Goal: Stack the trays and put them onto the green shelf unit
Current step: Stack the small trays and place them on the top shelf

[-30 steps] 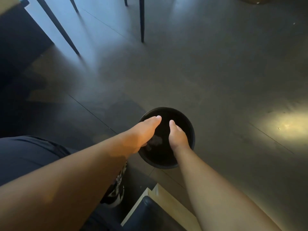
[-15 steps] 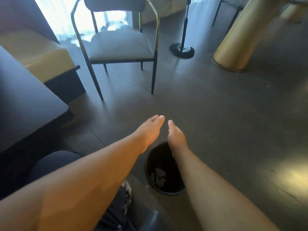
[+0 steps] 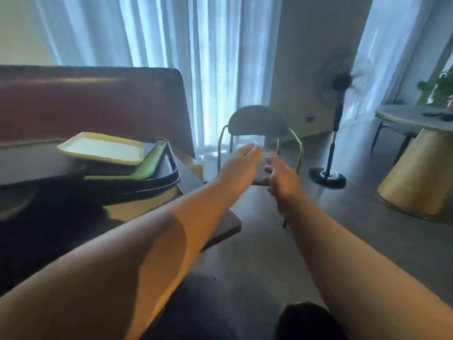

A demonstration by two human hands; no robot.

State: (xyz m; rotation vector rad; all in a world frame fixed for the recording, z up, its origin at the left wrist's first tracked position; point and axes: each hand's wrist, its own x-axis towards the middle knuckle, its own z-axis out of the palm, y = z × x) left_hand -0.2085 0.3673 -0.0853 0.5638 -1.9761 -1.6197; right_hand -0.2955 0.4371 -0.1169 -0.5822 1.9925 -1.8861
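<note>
Far left, on the dark tabletop: a loose pile of trays, with the pale yellow rectangular tray on top, a green tray tilted beneath it, and a wide black tray at the bottom. Centre, over the table's corner: left hand outstretched, fingers straight and spread, holding nothing, near but apart from right hand, also loose and empty. Beyond them, a grey padded chair with brass-coloured frame, then a black standing fan, then a round table on a gold cone base.

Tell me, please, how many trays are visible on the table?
3: a yellow tray on top, a green tray tilted beneath it, a black tray at the bottom. More may be hidden between them.
</note>
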